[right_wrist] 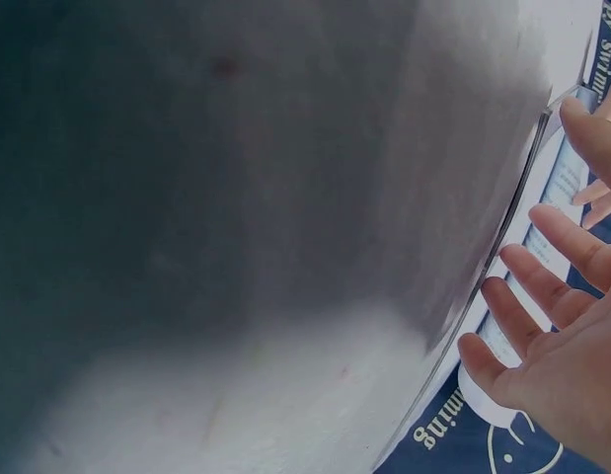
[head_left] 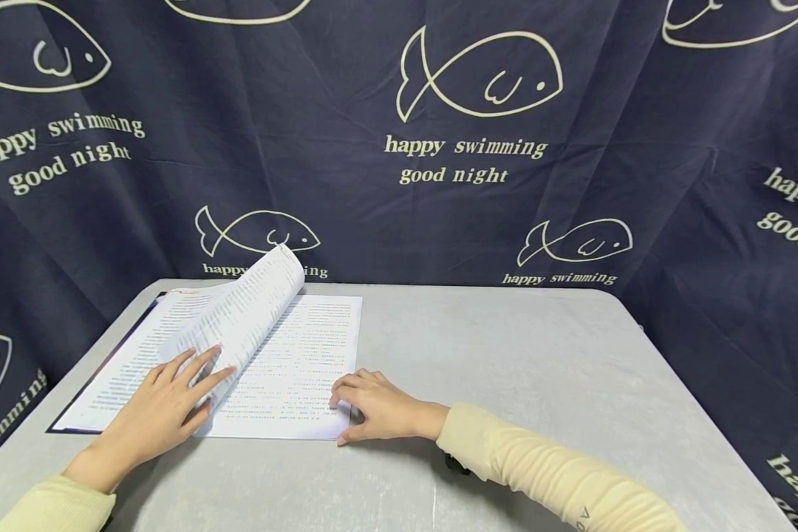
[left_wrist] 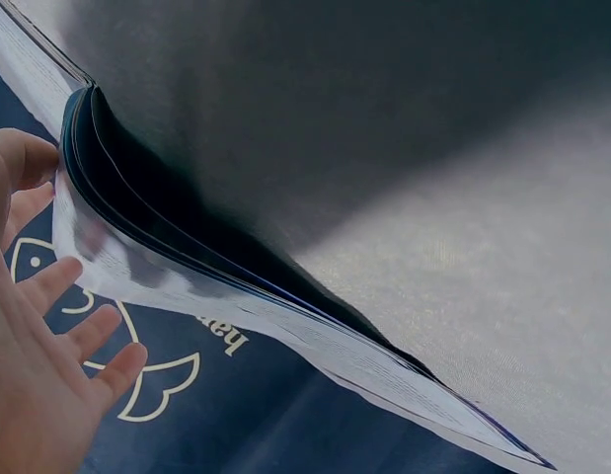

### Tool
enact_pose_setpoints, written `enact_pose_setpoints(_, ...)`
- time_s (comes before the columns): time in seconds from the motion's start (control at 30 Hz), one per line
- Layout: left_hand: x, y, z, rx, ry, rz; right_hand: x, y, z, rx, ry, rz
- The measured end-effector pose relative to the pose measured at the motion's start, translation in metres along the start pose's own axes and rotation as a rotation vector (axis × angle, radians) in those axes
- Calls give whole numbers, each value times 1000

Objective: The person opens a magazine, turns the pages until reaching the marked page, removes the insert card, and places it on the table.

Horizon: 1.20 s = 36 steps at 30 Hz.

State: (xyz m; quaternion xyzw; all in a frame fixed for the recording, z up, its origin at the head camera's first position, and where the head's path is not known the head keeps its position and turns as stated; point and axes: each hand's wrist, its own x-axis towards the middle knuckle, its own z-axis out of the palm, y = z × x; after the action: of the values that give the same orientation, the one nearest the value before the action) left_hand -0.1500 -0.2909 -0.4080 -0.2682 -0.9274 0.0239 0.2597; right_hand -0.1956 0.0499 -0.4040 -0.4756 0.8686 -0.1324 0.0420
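An open book [head_left: 312, 369] with printed white pages and a dark cover edge lies on the left part of the table. One leaf [head_left: 259, 295] stands curled up from the middle, its top corner leaning right. My left hand [head_left: 162, 406] lies with spread fingers over the left page and the lower part of this leaf. At the lower right corner of the book is my right hand [head_left: 386, 406], its fingertips on the right page and thumb by the bottom edge. Spread fingers [right_wrist: 552, 286] show beside the book's edge in the right wrist view.
The book lies on a grey table [head_left: 505, 355] with rounded back corners. Behind and beside it hangs a dark blue cloth [head_left: 346, 96] printed with fish outlines and words. Both forearms wear pale yellow sleeves [head_left: 539, 458].
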Motion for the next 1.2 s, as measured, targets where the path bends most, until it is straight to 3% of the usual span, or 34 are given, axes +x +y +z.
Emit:
enact_pose_setpoints(0.13,-2,0,1,-8,-13,-12,0,0,-1,3,-6,2)
enact_pose_setpoints(0.47,-2,-2,6,18,31,13,-2,-1,-2,27,-2,-6)
enact_pose_setpoints(1.2,-5,-3,1,27,-33,-34,-1,5,-3,65,27,-71)
